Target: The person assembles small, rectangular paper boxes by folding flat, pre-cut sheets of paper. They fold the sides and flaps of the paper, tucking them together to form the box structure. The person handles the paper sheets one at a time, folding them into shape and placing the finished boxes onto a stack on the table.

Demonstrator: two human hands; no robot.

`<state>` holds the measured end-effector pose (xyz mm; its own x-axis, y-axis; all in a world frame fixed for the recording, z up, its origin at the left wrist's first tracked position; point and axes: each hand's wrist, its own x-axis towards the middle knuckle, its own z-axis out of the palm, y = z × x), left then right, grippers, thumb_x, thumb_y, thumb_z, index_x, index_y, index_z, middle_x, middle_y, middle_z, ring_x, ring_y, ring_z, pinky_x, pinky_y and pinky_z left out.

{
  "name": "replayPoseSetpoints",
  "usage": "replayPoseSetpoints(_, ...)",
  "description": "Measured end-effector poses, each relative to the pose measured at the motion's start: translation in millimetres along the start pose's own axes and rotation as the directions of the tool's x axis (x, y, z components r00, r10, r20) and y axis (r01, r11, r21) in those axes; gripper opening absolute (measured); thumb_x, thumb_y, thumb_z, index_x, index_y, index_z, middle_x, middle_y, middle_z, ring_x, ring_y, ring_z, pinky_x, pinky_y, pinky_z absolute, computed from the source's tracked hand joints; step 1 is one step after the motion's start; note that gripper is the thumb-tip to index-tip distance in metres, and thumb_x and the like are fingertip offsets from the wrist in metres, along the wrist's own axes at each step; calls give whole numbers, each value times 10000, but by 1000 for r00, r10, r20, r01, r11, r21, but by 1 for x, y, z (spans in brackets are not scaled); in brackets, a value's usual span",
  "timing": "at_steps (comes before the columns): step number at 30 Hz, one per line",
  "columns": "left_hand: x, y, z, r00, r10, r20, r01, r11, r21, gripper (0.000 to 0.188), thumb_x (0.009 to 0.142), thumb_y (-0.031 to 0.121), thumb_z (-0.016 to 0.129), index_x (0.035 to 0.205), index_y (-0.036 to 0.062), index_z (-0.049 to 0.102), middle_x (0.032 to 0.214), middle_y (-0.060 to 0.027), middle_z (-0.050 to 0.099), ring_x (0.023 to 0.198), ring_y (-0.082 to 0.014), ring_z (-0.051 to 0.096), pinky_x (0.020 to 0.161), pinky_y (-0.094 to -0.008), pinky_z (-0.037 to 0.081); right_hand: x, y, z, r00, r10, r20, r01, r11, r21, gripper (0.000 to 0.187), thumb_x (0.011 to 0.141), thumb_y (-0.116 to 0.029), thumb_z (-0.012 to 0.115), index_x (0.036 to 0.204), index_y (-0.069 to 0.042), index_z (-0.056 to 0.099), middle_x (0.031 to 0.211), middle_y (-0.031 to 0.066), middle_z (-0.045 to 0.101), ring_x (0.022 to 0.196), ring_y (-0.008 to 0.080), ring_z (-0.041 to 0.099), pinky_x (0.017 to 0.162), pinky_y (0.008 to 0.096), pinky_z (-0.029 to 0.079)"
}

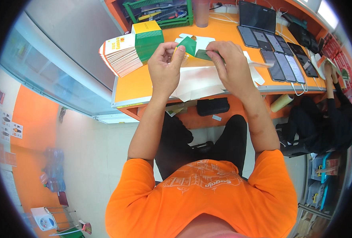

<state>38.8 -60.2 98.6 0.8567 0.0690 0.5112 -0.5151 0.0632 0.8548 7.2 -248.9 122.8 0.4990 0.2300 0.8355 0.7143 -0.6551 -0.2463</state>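
Above the orange table, a small cardboard carton (187,46), green and yellow outside and white inside, is held between my two hands with its flaps partly open. My left hand (164,69) is closed on its left side, the thumb over the green panel. At its right end, my right hand (232,65) pinches a dark green flap (202,54) between thumb and fingers. White flat sheets (197,83) lie beneath my hands and reach the table's front edge. Left of my left hand stands a row of flattened cartons (122,61), beside green-and-yellow ones (149,41).
Several phones (277,65) lie at the right, cables attached, before a dark tablet (257,16). A green basket (160,16) with tools and a clear cup (201,14) stand at the back. Another person (323,123) sits at the far right, hands on the same counter.
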Motion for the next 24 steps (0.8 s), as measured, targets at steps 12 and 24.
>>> replayPoseSetpoints(12, -24, 31, 2, 964, -3, 264, -33, 991, 130, 254, 891, 170, 769, 1071, -8, 758, 887, -88, 739, 771, -122, 653, 710, -260, 501, -22, -9, 1, 941, -226, -250, 224, 974, -36, 249, 803, 19, 740, 1008, -61, 624, 966, 74, 644, 881, 289, 601, 842, 433, 459)
replayPoseSetpoints(24, -28, 45, 5, 951, -54, 303, 11, 990, 141, 238, 932, 143, 721, 1110, -14, 748, 900, -93, 743, 797, -114, 667, 698, -250, 510, -30, -17, -9, 981, -28, -190, 51, 992, 119, 165, 869, 1, 697, 1000, -63, 620, 1100, 75, 677, 964, 278, 623, 878, 398, 452)
